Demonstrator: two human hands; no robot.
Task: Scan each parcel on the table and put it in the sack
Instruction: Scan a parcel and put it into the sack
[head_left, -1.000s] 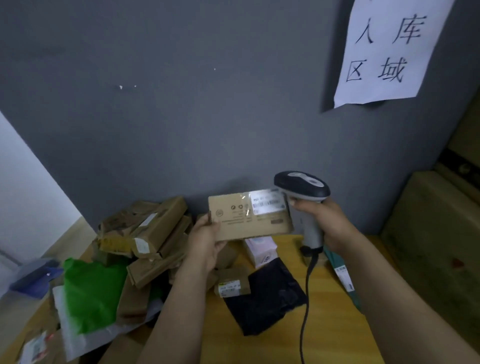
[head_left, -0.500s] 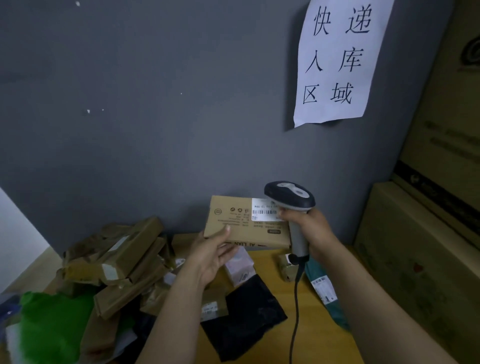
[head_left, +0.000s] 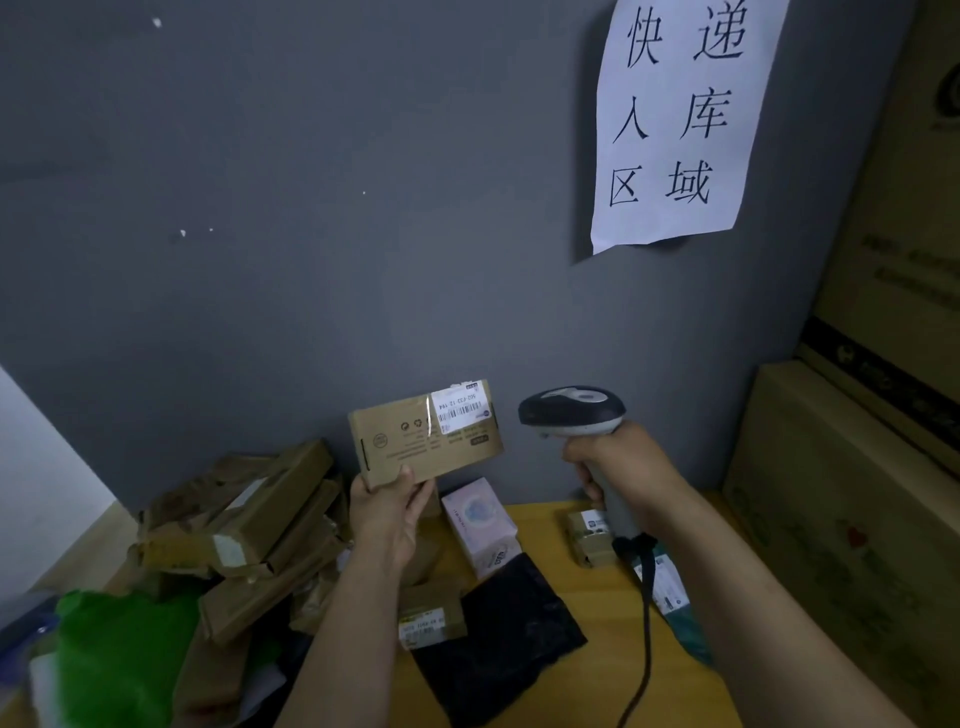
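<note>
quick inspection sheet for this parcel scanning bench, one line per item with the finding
surface: yellow wooden table, partly covered by parcels.
job's things: brown cardboard parcel with white barcode label held up off the table; grey-and-black handheld scanner to its right, not touching it; sack: nothing seen.
clutter: heap of brown cardboard parcels at left, green plastic bag, pink-white box, black plastic mailer, small taped brown box.
grippers: left hand grips the parcel's lower left edge; right hand grips the scanner handle.
cables: black scanner cable runs down across the table, out of frame.
surroundings: grey wall, white paper sign with black characters, big cardboard cartons at right.
</note>
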